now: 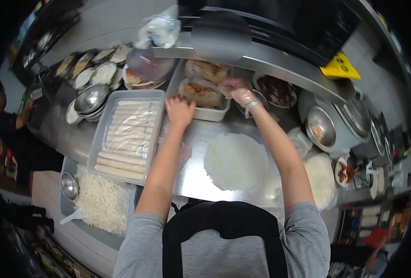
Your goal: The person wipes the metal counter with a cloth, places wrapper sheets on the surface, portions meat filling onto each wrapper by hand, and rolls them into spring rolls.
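Observation:
My bare left hand rests with fingers apart at the near left corner of a white tub. Inside the tub, an open plastic bag holds shredded orange-brown filling. My right hand, in a clear plastic glove, is over the tub's right edge, beside a metal bowl. Its fingers are curled and slightly blurred; whatever they hold is hidden. Between my forearms, a thin round white wrapper sheet lies flat on the steel counter.
Left of my arm, a plastic tray holds rolled white sticks under film. Below it stands a bin of white shreds with a metal bowl. Dark pieces fill a bowl at the back right. A steel shelf overhangs the counter. Another person stands far left.

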Available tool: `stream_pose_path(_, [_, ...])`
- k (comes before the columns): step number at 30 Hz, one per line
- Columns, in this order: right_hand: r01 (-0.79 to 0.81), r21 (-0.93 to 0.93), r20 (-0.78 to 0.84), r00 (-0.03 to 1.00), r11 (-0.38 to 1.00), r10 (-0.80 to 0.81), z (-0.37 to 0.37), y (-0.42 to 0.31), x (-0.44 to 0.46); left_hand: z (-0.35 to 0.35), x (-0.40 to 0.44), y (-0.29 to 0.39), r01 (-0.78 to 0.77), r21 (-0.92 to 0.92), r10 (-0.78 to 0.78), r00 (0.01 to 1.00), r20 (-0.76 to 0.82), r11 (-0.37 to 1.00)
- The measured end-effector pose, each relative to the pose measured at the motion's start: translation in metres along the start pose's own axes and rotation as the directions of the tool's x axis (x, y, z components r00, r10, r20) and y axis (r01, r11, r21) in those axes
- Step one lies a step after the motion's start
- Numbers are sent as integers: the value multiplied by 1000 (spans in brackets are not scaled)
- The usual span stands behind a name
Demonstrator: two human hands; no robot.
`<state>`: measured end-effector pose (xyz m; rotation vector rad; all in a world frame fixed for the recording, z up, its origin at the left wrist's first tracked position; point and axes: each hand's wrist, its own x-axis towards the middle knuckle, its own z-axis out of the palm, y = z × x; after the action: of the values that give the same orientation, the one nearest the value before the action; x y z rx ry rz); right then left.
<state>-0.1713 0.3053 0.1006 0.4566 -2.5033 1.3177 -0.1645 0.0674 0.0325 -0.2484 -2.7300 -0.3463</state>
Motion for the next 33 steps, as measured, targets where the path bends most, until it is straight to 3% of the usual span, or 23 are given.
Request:
stream_pose_path(2, [22, -255, 80, 997, 967, -2, 30, -10, 33, 0, -1, 0, -23, -69, 21, 999, -31, 997])
stream_pose_path(4, [60, -287, 144, 989, 956, -19, 65, 5, 59, 0, -3, 0, -10, -85, 5, 999, -54, 996])
stream_pose_path(6, [158, -461, 275, 961, 873, -29, 97, 20, 78, 2, -3, 0, 3, -102, -10, 997, -71, 995])
stream_pose_path(8, [189, -443, 342, 939, 877, -30, 117, 34, 91, 7, -5, 1, -24, -139, -1, 984, -178, 990])
stream_pose_path(12, [266, -425, 467, 883, 865, -42, 131, 43, 108, 6, -6, 1, -40, -193, -3, 976, -217, 980])
stream_pose_path(15, [247, -410, 444, 895, 878, -45, 140, 41, 114, 5, -6, 1, -29, -212, -17, 977, -213, 977])
stream_pose_path(17, [303, -513, 487, 873, 803, -18, 141, 32, 117, 5, -7, 1, -30, -218, -18, 976, -215, 976])
stream_pose_path(20, [379, -440, 545, 833, 815, -94, 147, 35, 114, 4, -6, 1, -35, -201, -5, 980, -199, 979])
stream_pose_path(24, [427, -380, 457, 858, 821, -235, 145, 41, 109, 4, -6, 0, -32, -198, -5, 983, -185, 980])
stream_pose_path(26, [28, -359, 438, 887, 933, 142, 126, 11, 103, 5, -6, 0, -37, -185, 3, 983, -182, 982])
stream_pose_path(27, [27, -360, 436, 889, 933, 142, 123, 17, 102, 5, -6, -1, -41, -187, 3, 981, -195, 981])
stream_pose_path(30, [-29, -212, 322, 942, 977, 98, 120, 68, 97, 8, -6, -1, -42, -190, 2, 979, -206, 981])
stream_pose_path(32, [135, -128, 208, 972, 983, -107, 121, 97, 95, 7, -6, 0, -43, -191, 4, 979, -204, 981])
stream_pose_path(33, [134, -130, 204, 973, 982, -105, 115, 92, 94, 6, -5, 0, -37, -187, 1, 981, -193, 982])
